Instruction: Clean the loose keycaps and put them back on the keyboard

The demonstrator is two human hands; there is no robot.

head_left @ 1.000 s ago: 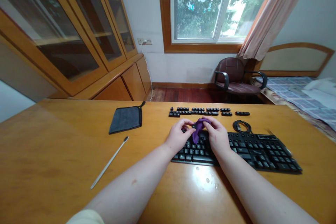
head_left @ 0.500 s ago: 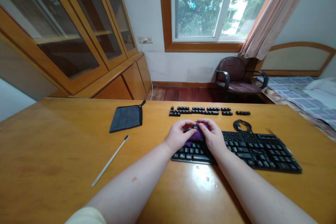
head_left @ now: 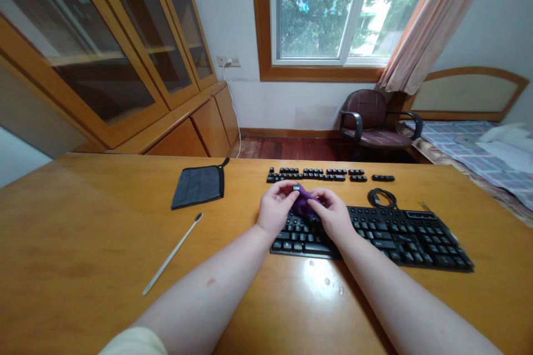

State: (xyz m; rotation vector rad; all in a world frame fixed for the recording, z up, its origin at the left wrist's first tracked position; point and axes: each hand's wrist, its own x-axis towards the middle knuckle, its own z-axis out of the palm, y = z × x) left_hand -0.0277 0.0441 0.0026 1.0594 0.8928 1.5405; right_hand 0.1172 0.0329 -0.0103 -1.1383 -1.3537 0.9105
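Over the left part of a black keyboard (head_left: 400,241), my left hand (head_left: 275,208) pinches a small black keycap (head_left: 296,188) between thumb and fingers. My right hand (head_left: 334,213) grips a purple cloth (head_left: 303,205), which hangs between the two hands close to the keycap. Beyond my hands, loose black keycaps (head_left: 315,172) lie in two rows along the desk's far side. My hands and the cloth hide part of the keyboard's upper left.
A coiled black cable (head_left: 382,198) lies behind the keyboard. On the left are a dark grey cloth (head_left: 199,186) and a long white brush (head_left: 172,255) with a dark tip. The wooden desk (head_left: 83,233) ends before a chair (head_left: 368,116) and a glass-fronted cabinet (head_left: 162,111).
The keycap in my left hand has moved left and slightly up, away from my right fingers. The purple cloth is now bunched upward between my hands.
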